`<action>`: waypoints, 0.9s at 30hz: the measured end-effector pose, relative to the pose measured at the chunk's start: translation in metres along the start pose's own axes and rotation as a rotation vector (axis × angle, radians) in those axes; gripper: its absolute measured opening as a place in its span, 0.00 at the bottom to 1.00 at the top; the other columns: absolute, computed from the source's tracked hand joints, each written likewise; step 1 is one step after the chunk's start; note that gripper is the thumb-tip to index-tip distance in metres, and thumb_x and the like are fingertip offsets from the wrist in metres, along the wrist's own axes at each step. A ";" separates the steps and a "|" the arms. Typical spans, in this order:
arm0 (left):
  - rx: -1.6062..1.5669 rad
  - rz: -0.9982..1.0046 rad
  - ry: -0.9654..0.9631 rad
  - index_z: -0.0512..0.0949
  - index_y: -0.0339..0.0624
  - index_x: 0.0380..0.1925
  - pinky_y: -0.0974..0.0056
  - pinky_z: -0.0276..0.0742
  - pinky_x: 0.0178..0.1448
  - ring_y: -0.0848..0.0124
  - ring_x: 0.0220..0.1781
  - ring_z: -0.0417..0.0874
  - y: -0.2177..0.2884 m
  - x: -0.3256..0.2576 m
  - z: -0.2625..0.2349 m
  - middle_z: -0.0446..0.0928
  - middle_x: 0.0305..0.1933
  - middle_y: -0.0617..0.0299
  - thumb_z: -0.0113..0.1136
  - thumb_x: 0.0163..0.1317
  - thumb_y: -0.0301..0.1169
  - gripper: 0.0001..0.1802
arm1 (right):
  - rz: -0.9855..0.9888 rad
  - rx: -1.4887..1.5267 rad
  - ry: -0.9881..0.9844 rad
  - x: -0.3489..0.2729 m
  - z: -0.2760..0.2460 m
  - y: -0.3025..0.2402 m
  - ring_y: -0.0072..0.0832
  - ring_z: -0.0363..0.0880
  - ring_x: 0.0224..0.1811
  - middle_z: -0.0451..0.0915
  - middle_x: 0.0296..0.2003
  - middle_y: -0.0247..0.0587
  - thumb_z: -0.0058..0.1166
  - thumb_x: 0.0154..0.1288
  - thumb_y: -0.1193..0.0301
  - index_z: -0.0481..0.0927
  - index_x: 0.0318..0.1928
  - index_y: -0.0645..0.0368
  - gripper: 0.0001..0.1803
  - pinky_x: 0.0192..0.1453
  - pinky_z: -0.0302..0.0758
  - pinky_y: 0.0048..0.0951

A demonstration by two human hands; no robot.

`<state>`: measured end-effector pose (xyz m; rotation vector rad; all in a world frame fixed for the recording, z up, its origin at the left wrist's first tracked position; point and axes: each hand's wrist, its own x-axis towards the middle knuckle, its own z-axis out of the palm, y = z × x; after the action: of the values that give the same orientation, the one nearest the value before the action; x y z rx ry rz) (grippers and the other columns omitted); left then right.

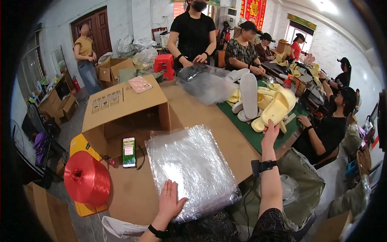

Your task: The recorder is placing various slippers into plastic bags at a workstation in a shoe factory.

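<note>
A left hand (170, 205) lies on a stack of clear plastic (189, 157) at the near side of a work table (125, 189); a flat, even palm looks the best guard against the slick sheets sliding. Its fingers (169, 190) lie straight and close together, the thumb spread aside, resting on the plastic and gripping nothing.

Farther out, the right hand (270, 131) holds a yellow slipper (280, 105) over the near side of a green mat (248, 134); a firm hold at the heel, clear of its neighbours, should suit the bulky shoe. Those fingers are closed on the heel end, though their grip underneath is hidden.

Beyond, a grey slipper (248, 94) shows its sole, and a worker in black (193, 36) stands across the table
</note>
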<state>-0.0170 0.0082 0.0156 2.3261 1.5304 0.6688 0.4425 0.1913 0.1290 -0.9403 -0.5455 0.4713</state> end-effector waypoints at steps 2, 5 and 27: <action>-0.015 -0.004 0.027 0.61 0.24 0.69 0.43 0.52 0.79 0.35 0.78 0.55 -0.003 -0.001 0.004 0.58 0.74 0.28 0.60 0.65 0.55 0.47 | -0.121 -0.004 -0.132 -0.023 0.009 -0.031 0.12 0.64 0.21 0.74 0.30 0.25 0.56 0.72 0.67 0.73 0.51 0.57 0.13 0.23 0.60 0.18; 0.016 0.015 0.052 0.63 0.25 0.67 0.42 0.55 0.78 0.34 0.76 0.57 -0.001 0.001 0.001 0.61 0.72 0.28 0.60 0.66 0.53 0.44 | -0.109 -0.005 -0.230 -0.061 0.014 -0.072 0.12 0.64 0.21 0.74 0.30 0.25 0.55 0.72 0.67 0.74 0.52 0.58 0.14 0.23 0.60 0.17; 0.033 -0.002 0.090 0.62 0.27 0.70 0.45 0.55 0.78 0.39 0.78 0.56 0.003 0.000 0.000 0.61 0.73 0.32 0.60 0.66 0.51 0.44 | 0.628 -0.324 -0.541 -0.189 -0.014 0.024 0.12 0.65 0.20 0.74 0.25 0.27 0.53 0.73 0.64 0.76 0.42 0.57 0.10 0.21 0.60 0.17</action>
<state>-0.0144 0.0068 0.0166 2.3477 1.5939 0.7635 0.3029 0.0821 0.0589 -1.3049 -0.8283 1.2528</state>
